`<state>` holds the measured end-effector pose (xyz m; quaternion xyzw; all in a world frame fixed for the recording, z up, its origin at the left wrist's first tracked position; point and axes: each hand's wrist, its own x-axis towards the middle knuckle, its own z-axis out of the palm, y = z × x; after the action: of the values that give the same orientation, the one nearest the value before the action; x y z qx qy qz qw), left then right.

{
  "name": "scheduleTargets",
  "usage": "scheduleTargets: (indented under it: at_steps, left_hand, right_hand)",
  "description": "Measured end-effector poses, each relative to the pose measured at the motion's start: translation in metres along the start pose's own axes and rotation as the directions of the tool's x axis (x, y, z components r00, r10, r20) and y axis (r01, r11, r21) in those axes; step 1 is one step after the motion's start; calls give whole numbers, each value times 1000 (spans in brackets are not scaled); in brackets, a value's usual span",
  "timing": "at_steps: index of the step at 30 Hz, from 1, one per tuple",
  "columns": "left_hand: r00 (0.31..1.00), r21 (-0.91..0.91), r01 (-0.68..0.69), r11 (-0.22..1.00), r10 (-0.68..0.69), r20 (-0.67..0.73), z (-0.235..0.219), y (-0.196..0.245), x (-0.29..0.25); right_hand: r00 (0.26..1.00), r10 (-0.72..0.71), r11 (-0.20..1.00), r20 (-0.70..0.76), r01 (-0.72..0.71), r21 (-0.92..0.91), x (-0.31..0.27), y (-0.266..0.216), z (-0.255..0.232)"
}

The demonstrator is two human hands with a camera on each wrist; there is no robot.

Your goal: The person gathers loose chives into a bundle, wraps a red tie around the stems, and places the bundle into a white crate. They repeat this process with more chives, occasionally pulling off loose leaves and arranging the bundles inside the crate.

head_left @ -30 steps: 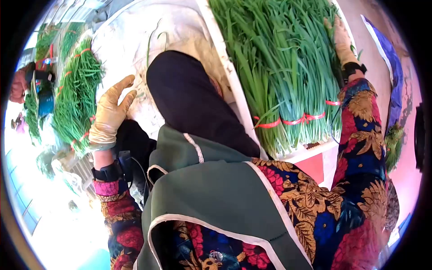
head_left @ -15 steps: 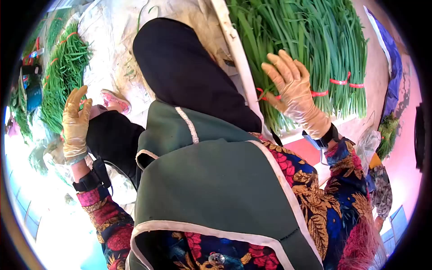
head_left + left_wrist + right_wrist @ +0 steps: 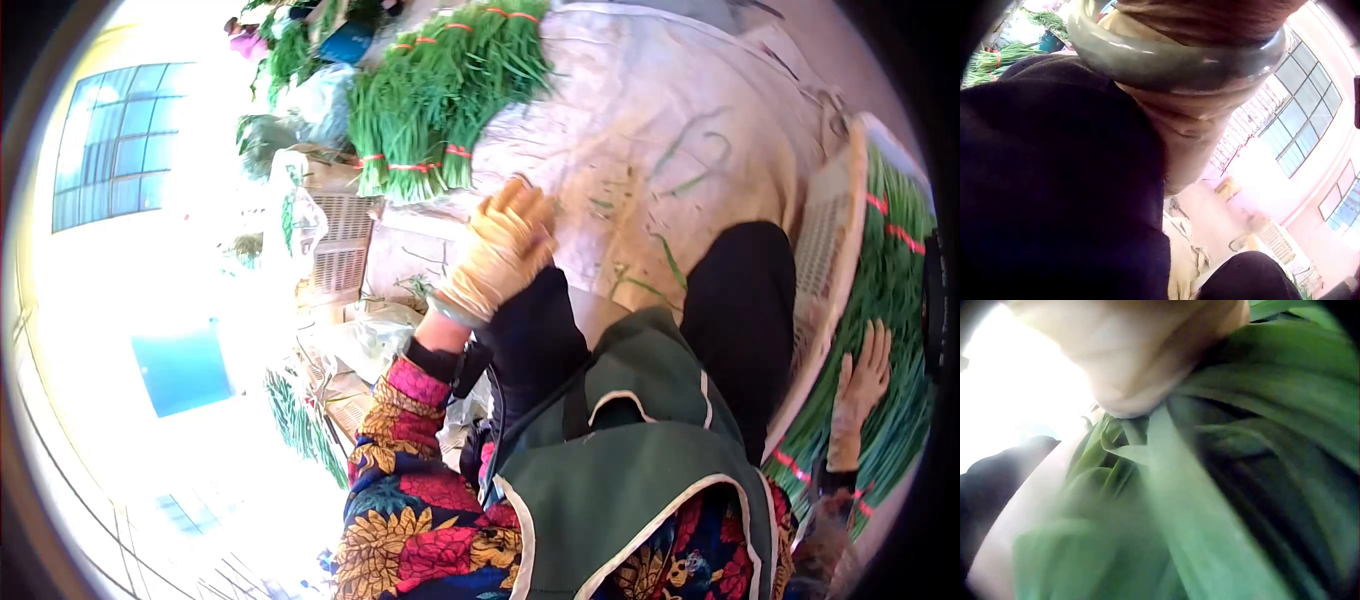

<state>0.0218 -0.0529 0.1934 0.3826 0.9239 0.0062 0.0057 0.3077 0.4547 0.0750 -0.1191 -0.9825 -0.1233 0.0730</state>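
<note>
In the head view the gloved left hand (image 3: 503, 247) is at the person's left knee, fingers loosely bent with nothing seen in them. The gloved right hand (image 3: 862, 388) lies flat with straight fingers on green leafy bundles (image 3: 890, 290) tied with red bands, inside a white crate (image 3: 830, 270). Close up in the right wrist view, part of the right hand (image 3: 1141, 356) touches broad green leaves (image 3: 1191, 500). A bangle (image 3: 1166, 65) circles the left wrist in the left wrist view; the fingers are out of sight there.
More tied green bundles (image 3: 430, 110) lie beyond the left hand on a pale, stained cloth (image 3: 640, 130) with loose leaf scraps. A plastic crate (image 3: 340, 235) stands at the left, with plastic bags (image 3: 375, 338) beside it.
The head view has swung toward the left. My right hand, raised over the crate half a second ago, now rests on the leaves. The left hand has lowered to the knee.
</note>
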Motion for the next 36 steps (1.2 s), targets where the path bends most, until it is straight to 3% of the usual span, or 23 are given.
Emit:
scheduleTargets:
  at_steps: [3, 5, 7, 10, 12, 17, 25, 32, 36]
  left_hand:
    - [990, -67, 54, 996, -44, 135, -11, -8, -6]
    - [957, -65, 56, 996, -36, 287, -16, -15, -5]
    - [891, -44, 11, 999, 10, 454, -15, -27, 0]
    - [785, -167, -55, 984, 146, 602, -14, -48, 18]
    - [734, -256, -84, 963, 234, 638, -13, -66, 39]
    - [620, -353, -134, 926, 357, 699, -9, -96, 82]
    - [471, -467, -236, 852, 520, 713, -5, -121, 123]
    - [479, -449, -204, 870, 489, 729, -11, -111, 129]
    - [548, -398, -204, 894, 442, 710, -17, -101, 119]
  right_hand:
    - [996, -59, 997, -66, 55, -60, 4, -6, 7]
    - [998, -57, 998, -22, 57, -17, 3, -6, 13]
    - [998, -58, 998, 1, 58, -6, -1, -4, 22]
    - [995, -84, 995, 56, 80, 62, -13, 14, 43]
    - [996, -93, 988, 10, 91, 125, -23, 25, 54]
    - [986, -134, 973, 104, 110, 205, -8, 32, 53]
    - [976, -93, 973, 197, 47, 226, -32, 37, 43]
    - [967, -22, 986, 252, -21, 163, -31, 13, 35]
    - [916, 57, 996, 396, -78, 37, 16, -15, 3]
